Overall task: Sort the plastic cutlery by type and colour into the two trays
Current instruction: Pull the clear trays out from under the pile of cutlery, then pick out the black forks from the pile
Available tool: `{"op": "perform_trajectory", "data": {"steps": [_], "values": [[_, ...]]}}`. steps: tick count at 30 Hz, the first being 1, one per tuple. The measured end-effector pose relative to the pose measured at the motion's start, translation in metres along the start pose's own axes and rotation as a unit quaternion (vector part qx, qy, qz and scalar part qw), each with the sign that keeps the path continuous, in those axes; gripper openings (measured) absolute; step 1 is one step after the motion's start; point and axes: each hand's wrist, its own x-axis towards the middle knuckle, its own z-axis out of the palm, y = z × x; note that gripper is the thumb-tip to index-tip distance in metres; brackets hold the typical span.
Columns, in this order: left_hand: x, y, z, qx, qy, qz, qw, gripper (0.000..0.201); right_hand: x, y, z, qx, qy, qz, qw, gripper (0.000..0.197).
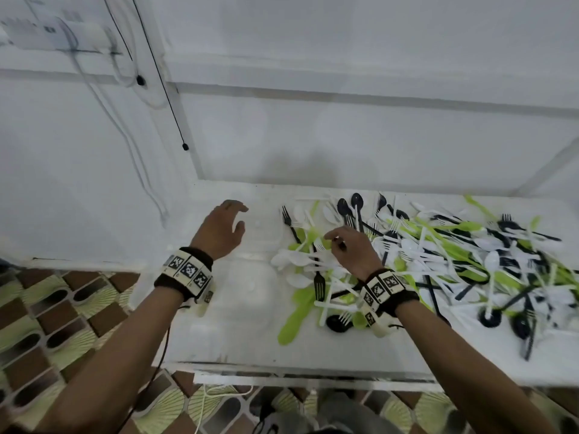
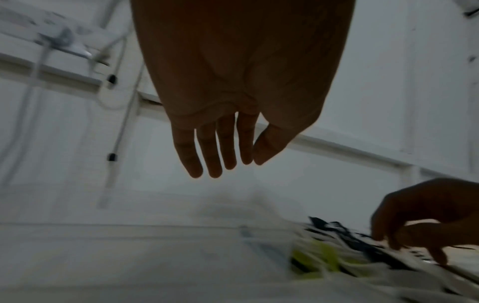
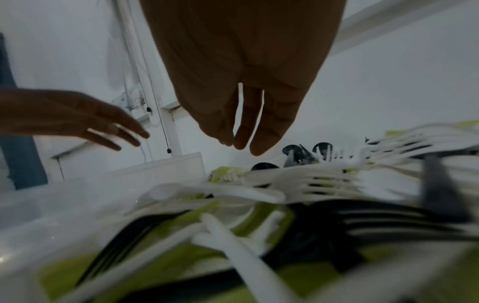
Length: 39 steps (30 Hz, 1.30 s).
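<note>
Plastic cutlery: white, lime-green and black forks, spoons and knives lie tangled in one loose heap across the right half of the white table.
Trays: two clear, nearly see-through trays sit side by side on the table's left part — the far tray under your left hand, the near tray closer to you, both just left of the heap.
Left hand: yours hovers above the far tray, palm down, fingers loosely spread and relaxed, holding nothing.
Right hand: it hangs over the heap's left edge with fingers bent downward; the head view hints at a thin white piece at the fingertips, yet the wrist view shows fingers hanging straight — I cannot tell whether it grips anything.
Wrists: each carries a dark band with black-and-white marker squares.
Floor: patterned tiles in brown, green and grey show beside the table.
Wall: white, with cables hanging at the left.
</note>
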Motion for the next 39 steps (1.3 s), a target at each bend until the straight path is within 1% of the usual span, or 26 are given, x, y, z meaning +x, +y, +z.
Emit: {"op": "perform_trajectory", "data": {"steps": [3,6,9,12,14,16,18,19,21,23,24,26,27,29,31,33,36,37,39], "values": [[0.002,0.041,0.028,-0.038,-0.042,0.045,0.997,0.030,-0.014,0.014,-0.002,-0.057,0.005,-0.005,0.998,0.020],[-0.001,0.073,0.058,-0.039,-0.086,0.073,0.993,0.028,-0.023,0.022,-0.001,-0.115,-0.022,0.023,0.993,0.029],[-0.006,0.096,0.087,-0.012,-0.142,0.075,0.987,0.029,-0.028,0.030,-0.002,-0.121,-0.042,0.040,0.991,0.037],[-0.010,0.115,0.109,0.027,-0.201,0.074,0.976,0.031,-0.032,0.037,-0.008,-0.147,-0.042,0.036,0.988,0.039],[-0.009,0.127,0.118,0.056,-0.207,0.060,0.975,0.033,-0.032,0.042,-0.012,-0.182,-0.053,0.026,0.982,0.038],[-0.012,0.141,0.124,0.078,-0.210,0.040,0.974,0.034,-0.031,0.046,-0.016,-0.202,-0.079,0.014,0.976,0.036],[-0.018,0.154,0.127,0.097,-0.200,0.012,0.975,0.033,-0.029,0.047,-0.020,-0.199,-0.100,-0.001,0.975,0.035],[-0.022,0.158,0.129,0.108,-0.182,-0.004,0.977,0.032,-0.028,0.047,-0.022,-0.192,-0.112,-0.001,0.975,0.035],[-0.035,0.164,0.134,0.134,-0.124,-0.042,0.982,0.027,-0.026,0.045,-0.024,-0.176,-0.124,0.005,0.977,0.033],[-0.048,0.169,0.139,0.157,-0.087,-0.101,0.978,0.027,-0.024,0.045,-0.026,-0.158,-0.122,0.011,0.980,0.031],[-0.053,0.170,0.142,0.173,-0.090,-0.129,0.972,0.030,-0.022,0.045,-0.026,-0.147,-0.117,0.010,0.982,0.032],[-0.060,0.173,0.148,0.201,-0.122,-0.164,0.958,0.040,-0.016,0.047,-0.027,-0.101,-0.108,0.020,0.989,0.031],[-0.062,0.174,0.151,0.199,-0.130,-0.173,0.956,0.044,-0.014,0.047,-0.028,-0.064,-0.106,0.036,0.992,0.030],[-0.063,0.176,0.153,0.187,-0.117,-0.177,0.959,0.045,-0.011,0.047,-0.030,0.006,-0.087,0.060,0.994,0.023],[-0.060,0.177,0.151,0.177,-0.096,-0.176,0.963,0.040,-0.010,0.047,-0.032,0.054,-0.063,0.066,0.994,0.016],[-0.057,0.177,0.146,0.151,-0.082,-0.186,0.967,0.033,-0.010,0.046,-0.036,0.077,-0.047,0.058,0.994,0.010],[-0.056,0.174,0.134,0.102,-0.076,-0.194,0.973,0.027,-0.008,0.051,-0.041,0.066,-0.021,0.048,0.996,0.006],[-0.057,0.174,0.128,0.081,-0.066,-0.195,0.975,0.025,-0.008,0.052,-0.042,0.043,-0.026,0.045,0.998,0.005],[-0.058,0.175,0.113,0.024,-0.035,-0.194,0.980,0.015,-0.010,0.050,-0.041,-0.039,-0.056,0.040,0.997,0.003]]}}
